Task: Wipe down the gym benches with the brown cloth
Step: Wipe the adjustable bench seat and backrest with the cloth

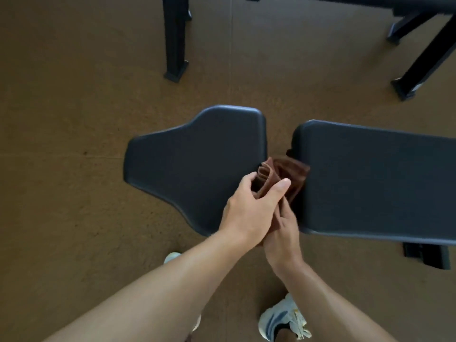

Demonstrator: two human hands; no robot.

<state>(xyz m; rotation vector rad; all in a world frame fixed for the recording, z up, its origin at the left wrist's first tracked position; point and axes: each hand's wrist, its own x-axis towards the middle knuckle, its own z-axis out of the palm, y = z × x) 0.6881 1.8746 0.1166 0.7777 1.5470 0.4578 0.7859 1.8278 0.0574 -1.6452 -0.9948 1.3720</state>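
Both forearms reach up from the bottom of the frame, and I see the left hand (249,211) pinching the bunched brown cloth (278,176) between thumb and fingers at the centre. My right hand (283,233) grips the cloth's lower part beneath it. It sits over the gap between seat pad (197,164) and back pad (380,183). White shoes (281,319) stand below.

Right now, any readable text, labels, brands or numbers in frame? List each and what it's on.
None readable.
Seat pad and back pad: plain dark upholstery, no print visible.
Brown cloth, held by the left hand and right hand: no tag or logo shows.
Shoe: markings too blurred to read.
Pale patch on the far frame leg: too small to tell.
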